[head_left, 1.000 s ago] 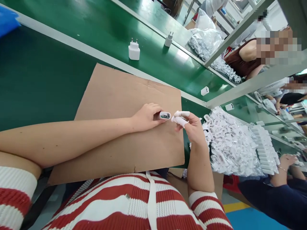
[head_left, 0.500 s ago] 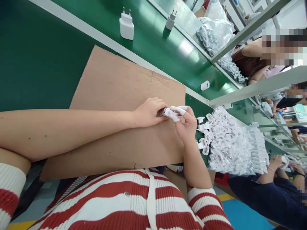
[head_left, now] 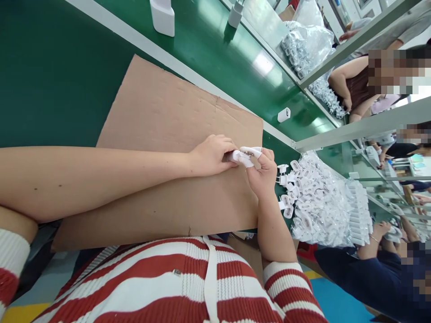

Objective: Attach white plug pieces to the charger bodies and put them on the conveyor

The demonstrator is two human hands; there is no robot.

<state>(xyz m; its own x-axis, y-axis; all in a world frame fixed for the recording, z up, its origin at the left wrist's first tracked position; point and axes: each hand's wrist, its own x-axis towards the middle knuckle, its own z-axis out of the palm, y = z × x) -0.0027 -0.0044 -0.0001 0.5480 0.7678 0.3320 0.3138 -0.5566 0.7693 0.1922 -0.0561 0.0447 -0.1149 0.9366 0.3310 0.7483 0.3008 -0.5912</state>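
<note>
You've got cardboard [head_left: 161,197] below, a white pile [head_left: 318,197] right of it. Over the cardboard's right part — your left hand [head_left: 213,155] and right hand [head_left: 261,174], left clasped round the casing [head_left: 230,157], right pinching the plug [head_left: 249,153] at its end.

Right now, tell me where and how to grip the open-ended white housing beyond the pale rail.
Pinch the white housing around its outside, probably from above: its sides show uncovered on the green bench, while the dark opening at its right end in the picture is best left untouched.
</note>
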